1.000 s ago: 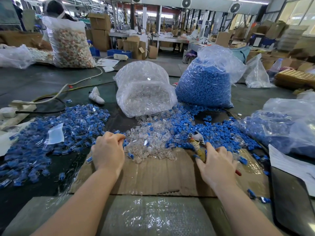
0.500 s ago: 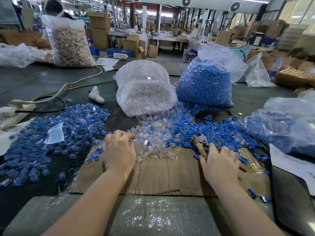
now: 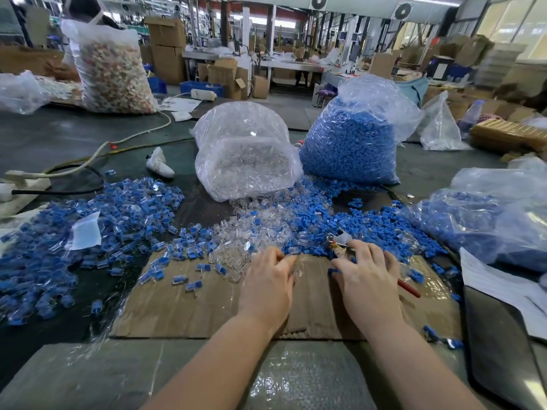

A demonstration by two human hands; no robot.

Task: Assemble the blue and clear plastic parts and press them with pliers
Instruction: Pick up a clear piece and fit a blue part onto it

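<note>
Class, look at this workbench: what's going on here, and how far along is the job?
A person is putting together small plastic pieces at a bench. The right hand grips red-handled pliers and pinches a blue part; the left hand holds a clear part over the cardboard sheet. The two pieces are still apart, so nothing is being pressed yet. Loose clear and blue parts lie ahead, and a heap of joined pieces sits to the left.
</note>
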